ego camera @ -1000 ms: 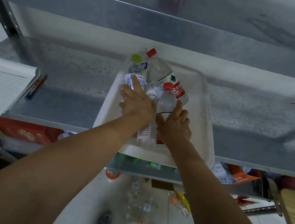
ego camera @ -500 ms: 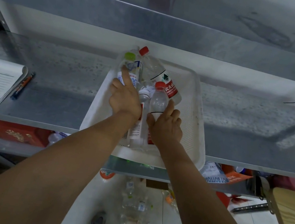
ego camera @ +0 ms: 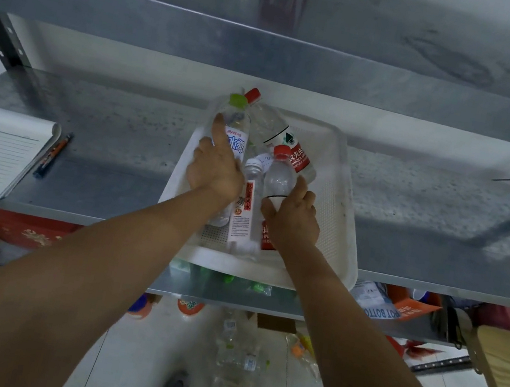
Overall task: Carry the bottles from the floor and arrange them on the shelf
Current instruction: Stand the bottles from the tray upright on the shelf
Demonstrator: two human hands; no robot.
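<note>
- Bottles in the tray (ego camera: 349, 209) number four; it sits on the middle shelf (ego camera: 428, 215), front edge overhanging slightly.
- Green-cap bottle (ego camera: 237, 119) and big red-cap bottle (ego camera: 277, 129) lie at the back, caps pointing away. White-cap bottle (ego camera: 245, 212) and small red-cap bottle (ego camera: 280, 177) lie in front, side by side.
- Left hand (ego camera: 217, 170) holds the green-cap bottle, forefinger straight along it and the other fingers curled at its side.
- Right hand (ego camera: 292, 223) grips the small red-cap bottle, thumb on one side and fingers on the other.
- Judged stage: tidying this batch, so arranging is partly done.
- Left to do: several floor bottles (ego camera: 239, 359) lie below, well apart from the tray. More trips look needed, and the tray has free space on its right.
</note>
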